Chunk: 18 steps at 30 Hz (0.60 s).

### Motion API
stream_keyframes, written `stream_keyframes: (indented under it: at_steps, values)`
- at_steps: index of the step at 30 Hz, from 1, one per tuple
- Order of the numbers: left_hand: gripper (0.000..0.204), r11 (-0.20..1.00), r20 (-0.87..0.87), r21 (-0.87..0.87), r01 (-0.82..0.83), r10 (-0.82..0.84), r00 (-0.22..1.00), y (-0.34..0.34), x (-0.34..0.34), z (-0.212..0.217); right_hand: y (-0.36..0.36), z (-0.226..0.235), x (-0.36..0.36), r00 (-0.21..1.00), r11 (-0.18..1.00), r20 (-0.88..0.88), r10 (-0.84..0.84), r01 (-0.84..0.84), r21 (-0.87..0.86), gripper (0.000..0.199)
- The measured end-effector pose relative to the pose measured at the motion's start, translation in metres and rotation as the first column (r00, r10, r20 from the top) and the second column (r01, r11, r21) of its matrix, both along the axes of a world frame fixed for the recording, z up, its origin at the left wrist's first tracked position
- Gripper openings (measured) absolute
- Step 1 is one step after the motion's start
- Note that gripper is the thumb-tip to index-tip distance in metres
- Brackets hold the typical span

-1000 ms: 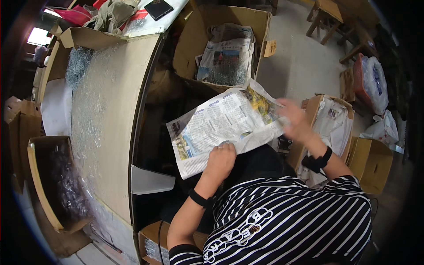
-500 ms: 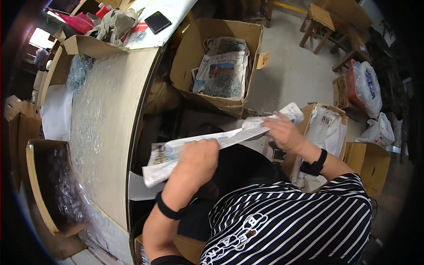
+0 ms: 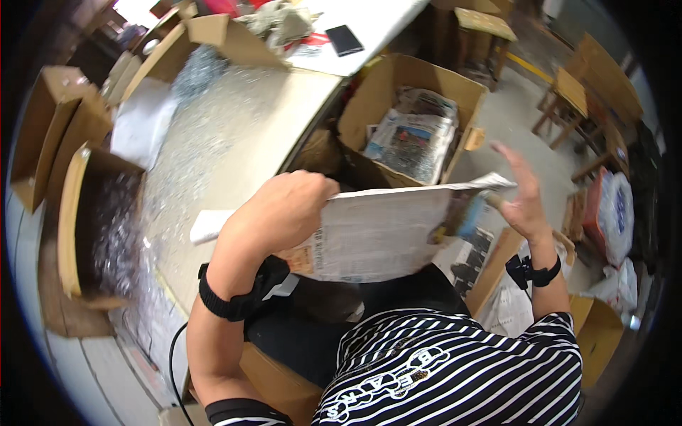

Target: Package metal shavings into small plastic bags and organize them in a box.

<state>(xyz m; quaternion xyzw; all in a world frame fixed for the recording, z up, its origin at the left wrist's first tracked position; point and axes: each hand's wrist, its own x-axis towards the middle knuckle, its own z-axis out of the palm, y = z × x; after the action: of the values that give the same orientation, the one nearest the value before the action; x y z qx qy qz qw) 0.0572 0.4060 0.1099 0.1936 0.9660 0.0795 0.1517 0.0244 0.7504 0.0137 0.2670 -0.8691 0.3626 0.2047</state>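
A folded sheet of newspaper [image 3: 380,234] hangs in front of my lap. My left hand [image 3: 288,209] is closed on its left part, and a white folded end juts out past my wrist toward the bench. Beside the paper's right corner, my right hand [image 3: 524,195] is raised with thumb and fingers spread, holding nothing. Whether its thumb grazes the corner is hard to tell. Black straps circle both wrists.
Thin shiny pieces lie scattered over the workbench [image 3: 234,121] at left. A cardboard box [image 3: 359,117] beyond the paper holds newspaper with metallic bits. Another carton [image 3: 69,227] holds shiny clear bits. A phone [image 3: 344,40] lies on the white tabletop. Wooden stools [image 3: 570,92] stand far right.
The narrow folded strip of newspaper now shows a broad face toward me. My right hand has opened and lifted off it. My left hand has shifted left and up, and the view has turned.
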Motion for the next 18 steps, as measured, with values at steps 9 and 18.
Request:
stream_keyframes:
  at_steps: [9, 18]
  values:
    - [0.023, 0.676, -0.508, -0.447, -0.586, 0.347, 0.788, -0.1, 0.126, 0.113, -0.179, 0.058, -0.057, 0.544, 0.579, 0.273, 0.793, -0.813, -0.062, 0.018]
    - [0.038, -0.136, -0.816, -0.525, -0.84, -0.2, 0.542, -0.011, 0.433, 0.191, -0.41, 0.125, 0.037, 0.237, 0.312, -0.692, 0.682, -0.95, -0.018, 0.049]
